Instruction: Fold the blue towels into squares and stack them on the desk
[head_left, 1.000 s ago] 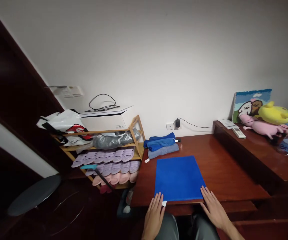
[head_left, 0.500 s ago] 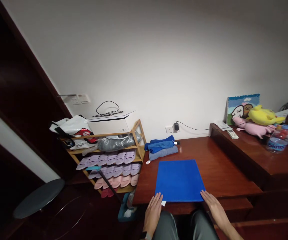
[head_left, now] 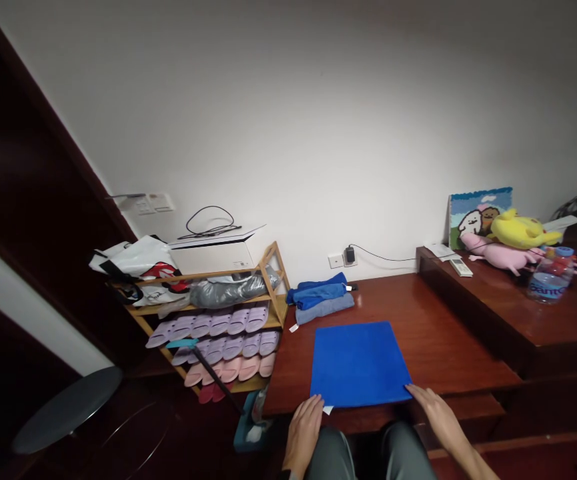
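A blue cloth (head_left: 361, 363) lies flat on the reddish wooden table (head_left: 448, 340), its near edge along the table's front. At its near left corner, my left hand (head_left: 305, 427) has its fingers closed on the cloth beside a small white tag. The fingertips of my right hand (head_left: 433, 407) pinch the near right corner. Behind the cloth, at the back left of the table, several rolled blue towels (head_left: 323, 297) lie against the wall.
On the left, a wooden rack (head_left: 278, 267) holds slippers, bags and a white box (head_left: 218, 253). Plush toys (head_left: 503, 253), a plastic bottle (head_left: 551, 277) and a remote (head_left: 461, 268) sit on the raised ledge at right. A round stool (head_left: 68, 407) stands at lower left.
The fingers of my right hand have bent and drawn together at the cloth's corner. My left hand's fingers are more curled at the other corner. The view has shifted slightly.
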Available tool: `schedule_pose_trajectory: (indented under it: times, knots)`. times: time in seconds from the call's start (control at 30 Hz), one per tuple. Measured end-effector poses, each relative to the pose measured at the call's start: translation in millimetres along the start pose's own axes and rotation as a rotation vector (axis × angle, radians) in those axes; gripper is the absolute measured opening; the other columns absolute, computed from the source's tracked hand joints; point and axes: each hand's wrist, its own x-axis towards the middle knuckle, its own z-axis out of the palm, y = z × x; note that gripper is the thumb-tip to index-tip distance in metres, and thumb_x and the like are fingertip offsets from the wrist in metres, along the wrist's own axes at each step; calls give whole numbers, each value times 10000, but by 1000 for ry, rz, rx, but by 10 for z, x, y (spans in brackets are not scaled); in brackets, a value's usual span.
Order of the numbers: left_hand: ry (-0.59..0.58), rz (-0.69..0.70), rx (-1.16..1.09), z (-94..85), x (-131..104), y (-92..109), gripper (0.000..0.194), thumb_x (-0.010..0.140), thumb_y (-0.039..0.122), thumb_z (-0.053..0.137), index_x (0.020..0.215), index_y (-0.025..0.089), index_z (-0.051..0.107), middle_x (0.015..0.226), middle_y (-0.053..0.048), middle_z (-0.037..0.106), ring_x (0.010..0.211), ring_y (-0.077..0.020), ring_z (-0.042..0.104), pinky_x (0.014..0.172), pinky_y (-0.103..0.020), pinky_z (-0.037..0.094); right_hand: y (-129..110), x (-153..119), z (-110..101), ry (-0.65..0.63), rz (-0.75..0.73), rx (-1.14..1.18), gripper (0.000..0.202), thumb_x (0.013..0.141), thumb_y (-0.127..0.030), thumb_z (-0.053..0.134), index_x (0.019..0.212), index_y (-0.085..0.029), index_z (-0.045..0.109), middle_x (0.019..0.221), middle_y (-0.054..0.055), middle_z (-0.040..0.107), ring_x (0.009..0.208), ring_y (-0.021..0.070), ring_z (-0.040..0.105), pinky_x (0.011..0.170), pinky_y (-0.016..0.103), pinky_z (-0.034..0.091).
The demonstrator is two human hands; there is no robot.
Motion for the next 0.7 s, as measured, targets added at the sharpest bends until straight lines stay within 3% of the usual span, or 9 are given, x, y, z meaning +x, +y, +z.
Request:
schedule_pose_trajectory:
  times: [0.1, 0.23, 0.4, 0.53, 0.6, 0.7]
  knots:
    - [4, -23, -17, -1, 29, 45, 418, 1018, 149, 393, 1206, 264, 748, 1231, -46, 782, 1142, -226, 742, 975, -405, 646, 85, 49, -39, -22, 8, 43, 612, 968, -204, 270, 1482, -322, 580, 1497, -15, 616, 1344, 203, 600, 1216, 435, 395]
    - [4, -40, -55, 98, 160, 164, 404, 1020, 165, 405, 1219, 275, 739, 1238, -42, 778, 1141, -227, 742, 977, -406, 647, 362, 189, -95, -46, -5, -26, 592, 955, -197, 307, 1443, -285, 629, 1478, 5, 629, 1340, 235, 606, 1170, 457, 454]
    - [-25, -1, -99, 316, 677, 522, 439, 978, 98, 413, 1230, 288, 719, 1266, -27, 763, 1162, -223, 727, 985, -407, 638, 963, 362, -256, 56, -58, -167, 583, 895, -146, 382, 1366, -287, 696, 1411, 34, 677, 1294, 246, 639, 1095, 446, 511]
    - [-86, -3, -129, 376, 1107, 911, 372, 944, 85, 453, 1114, 267, 729, 1001, -58, 774, 968, -248, 735, 882, -438, 631, 1395, 287, -331, 129, -21, -259, 566, 876, -164, 421, 1341, -302, 714, 1444, 37, 646, 1314, 267, 630, 1097, 481, 513]
    - [-113, -13, -149, 359, 1155, 1061, 323, 921, 90, 483, 1051, 265, 721, 890, -60, 729, 880, -256, 700, 837, -453, 608, 1502, 172, -324, 134, 1, -286, 533, 875, -203, 452, 1325, -281, 728, 1467, 53, 626, 1346, 284, 604, 1126, 500, 491]
    - [-123, -35, -197, 330, 986, 1161, 283, 871, 89, 518, 971, 276, 705, 853, -61, 694, 849, -262, 661, 839, -463, 577, 1464, 71, -328, 109, 16, -274, 444, 915, -330, 491, 1249, -261, 774, 1485, 78, 613, 1390, 315, 561, 1186, 531, 429]
